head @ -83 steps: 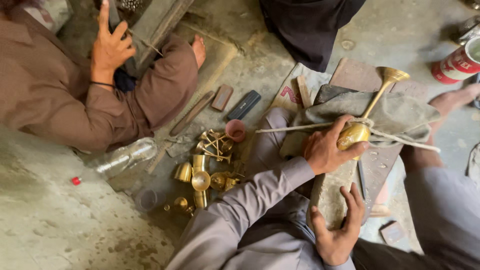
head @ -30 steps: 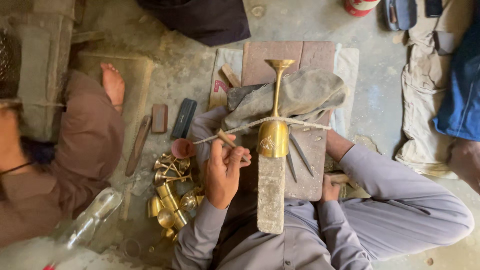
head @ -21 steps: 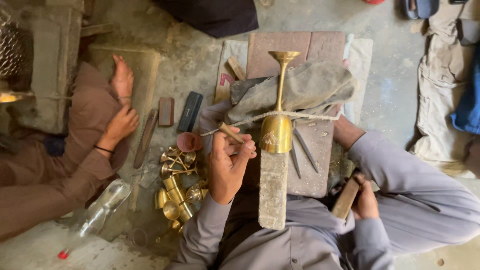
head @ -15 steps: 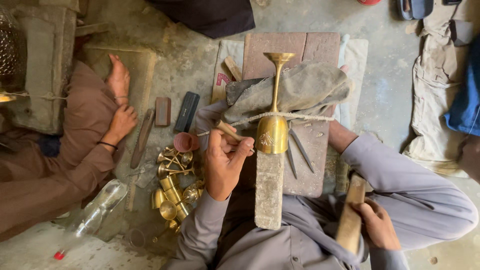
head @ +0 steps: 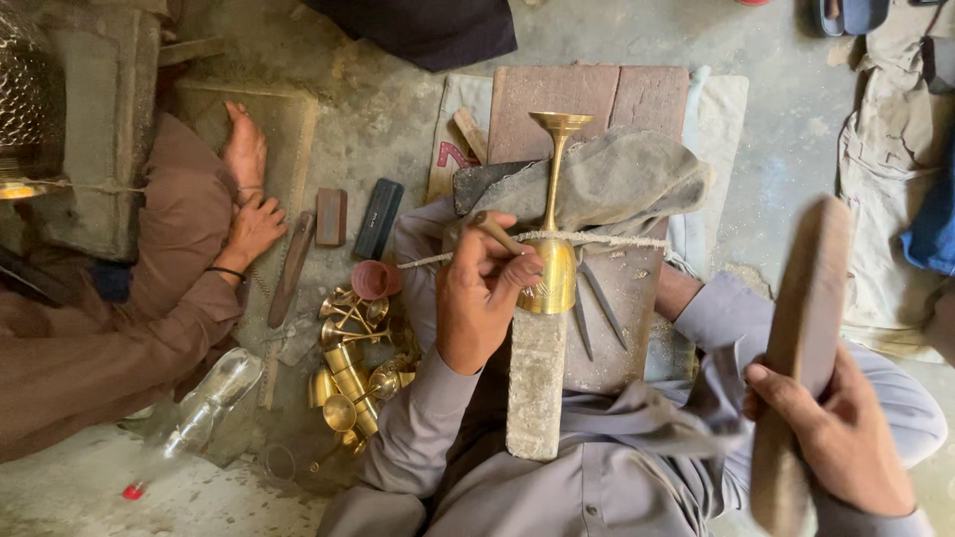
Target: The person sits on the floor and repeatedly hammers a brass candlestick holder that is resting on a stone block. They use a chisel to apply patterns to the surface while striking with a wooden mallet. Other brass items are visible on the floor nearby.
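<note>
Left hand (head: pixel 482 298) grips a small chisel (head: pixel 500 236) against the brass goblet (head: pixel 552 249); right hand (head: pixel 846 438) clasps a wooden mallet (head: pixel 801 328), near right.

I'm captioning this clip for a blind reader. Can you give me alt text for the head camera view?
Seen from above, a seated person's left hand holds a thin tool against a brass goblet tied by cord to a stone block, while the right hand raises a wooden mallet. More brass cups lie on the floor to the left, beside another seated person.
</note>
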